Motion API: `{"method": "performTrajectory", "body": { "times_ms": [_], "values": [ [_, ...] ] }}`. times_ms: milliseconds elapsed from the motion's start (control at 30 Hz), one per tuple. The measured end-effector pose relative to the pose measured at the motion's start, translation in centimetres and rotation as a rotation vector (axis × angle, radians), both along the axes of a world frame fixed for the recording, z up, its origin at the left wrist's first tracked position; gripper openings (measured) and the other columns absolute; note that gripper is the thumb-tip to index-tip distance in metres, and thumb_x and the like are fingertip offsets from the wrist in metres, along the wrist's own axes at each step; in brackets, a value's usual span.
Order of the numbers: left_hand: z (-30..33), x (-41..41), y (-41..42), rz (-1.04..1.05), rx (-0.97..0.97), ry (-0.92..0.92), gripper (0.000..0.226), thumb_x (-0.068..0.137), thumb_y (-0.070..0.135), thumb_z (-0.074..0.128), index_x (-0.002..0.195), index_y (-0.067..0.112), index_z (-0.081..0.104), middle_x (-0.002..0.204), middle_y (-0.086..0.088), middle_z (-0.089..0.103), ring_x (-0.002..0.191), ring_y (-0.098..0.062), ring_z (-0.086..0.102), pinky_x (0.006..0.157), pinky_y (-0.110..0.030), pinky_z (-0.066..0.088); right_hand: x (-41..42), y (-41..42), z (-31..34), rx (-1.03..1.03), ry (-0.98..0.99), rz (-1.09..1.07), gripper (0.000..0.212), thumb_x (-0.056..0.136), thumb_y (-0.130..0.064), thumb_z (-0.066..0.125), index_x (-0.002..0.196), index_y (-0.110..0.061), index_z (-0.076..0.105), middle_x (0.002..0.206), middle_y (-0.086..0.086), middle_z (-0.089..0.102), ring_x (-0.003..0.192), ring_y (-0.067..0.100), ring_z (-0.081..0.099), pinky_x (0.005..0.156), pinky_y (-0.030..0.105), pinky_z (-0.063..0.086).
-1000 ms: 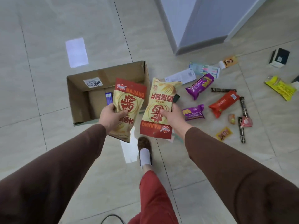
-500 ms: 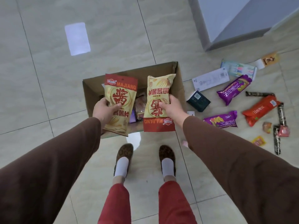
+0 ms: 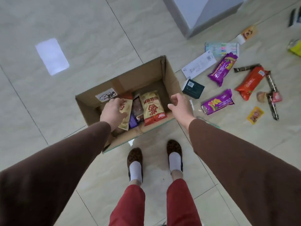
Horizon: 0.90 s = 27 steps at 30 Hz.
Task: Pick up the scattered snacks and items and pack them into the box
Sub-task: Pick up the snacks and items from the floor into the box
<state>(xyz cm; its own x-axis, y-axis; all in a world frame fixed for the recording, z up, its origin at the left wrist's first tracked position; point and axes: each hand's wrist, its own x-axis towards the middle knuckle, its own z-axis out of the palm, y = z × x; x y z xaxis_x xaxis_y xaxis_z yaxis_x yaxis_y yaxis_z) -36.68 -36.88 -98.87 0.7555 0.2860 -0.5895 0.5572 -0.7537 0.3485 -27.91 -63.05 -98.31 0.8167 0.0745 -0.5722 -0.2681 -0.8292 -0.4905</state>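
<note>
Now left hand (image 3: 112, 111) is pressing one chip bag (image 3: 124, 111) into the box (image 3: 169, 74), fingers loosely spread, while right hand (image 3: 180, 105) is hovering empty, fingers relaxed.

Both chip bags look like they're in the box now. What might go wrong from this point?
The left chip bag leans under the left hand and may slide as the hand leaves. The dark small box lies close to the cardboard box, easy to miss. Wrappers near the feet, like the purple packet, could be stepped on.

Open-topped box (image 3: 169, 74), chip bags (image 3: 152, 107) across its floor, bare tiles (image 3: 81, 46) left.
</note>
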Motion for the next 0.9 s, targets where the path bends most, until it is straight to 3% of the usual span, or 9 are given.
{"method": "performTrajectory", "body": {
  "times_ms": [133, 333, 567, 800, 900],
  "values": [
    [2.9, 3.2, -5.4, -0.298, 0.023, -0.066, 0.041, 0.083, 0.028, 0.073, 0.120, 0.018, 0.058, 0.115, -0.003, 0.059, 0.110, -0.026, 0.054, 0.089, -0.041, 0.049, -1.5, -4.7, 2.4, -0.104, -0.107, 0.045, 0.039, 0.087, -0.026, 0.072, 0.123, -0.019, 0.059, 0.127, 0.004, 0.059, 0.117, 0.024, 0.054, 0.100, 0.043, 0.047],
    [6.9, 6.8, -16.9, -0.553, 0.015, -0.117, 0.049, 0.082, 0.026, 0.075, 0.127, 0.017, 0.058, 0.124, -0.002, 0.058, 0.117, -0.026, 0.053, 0.094, -0.040, 0.048, -4.2, -14.9, 5.6, -0.149, -0.141, -0.042, 0.039, 0.087, -0.024, 0.071, 0.122, -0.017, 0.056, 0.128, 0.007, 0.055, 0.118, 0.027, 0.050, 0.095, 0.043, 0.046],
    [8.6, 7.6, -33.6, -0.761, 0.037, -0.116, 0.048, 0.083, 0.028, 0.074, 0.127, 0.021, 0.057, 0.127, 0.000, 0.059, 0.117, -0.023, 0.055, 0.092, -0.037, 0.047, -7.5, -30.3, 6.9, -0.166, -0.140, -0.161, 0.040, 0.084, -0.022, 0.072, 0.121, -0.018, 0.056, 0.124, 0.007, 0.055, 0.113, 0.029, 0.051, 0.087, 0.039, 0.044],
    [9.0, 8.7, -51.5, -0.888, 0.003, -0.098, 0.050, 0.080, 0.030, 0.076, 0.126, 0.019, 0.060, 0.124, -0.006, 0.059, 0.114, -0.029, 0.055, 0.089, -0.037, 0.047, -9.0, -46.8, 7.5, -0.191, -0.097, -0.236, 0.044, 0.086, -0.029, 0.070, 0.126, -0.017, 0.055, 0.127, 0.009, 0.051, 0.115, 0.031, 0.049, 0.090, 0.040, 0.043],
    [9.0, 10.3, -57.8, -0.927, -0.033, -0.084, 0.052, 0.078, 0.031, 0.076, 0.125, 0.018, 0.059, 0.127, -0.006, 0.058, 0.117, -0.030, 0.054, 0.094, -0.040, 0.047, -8.3, -52.7, 7.4, -0.195, -0.085, -0.279, 0.043, 0.087, -0.028, 0.068, 0.127, -0.017, 0.055, 0.128, 0.008, 0.051, 0.115, 0.031, 0.049, 0.089, 0.040, 0.043]
  ]
}}
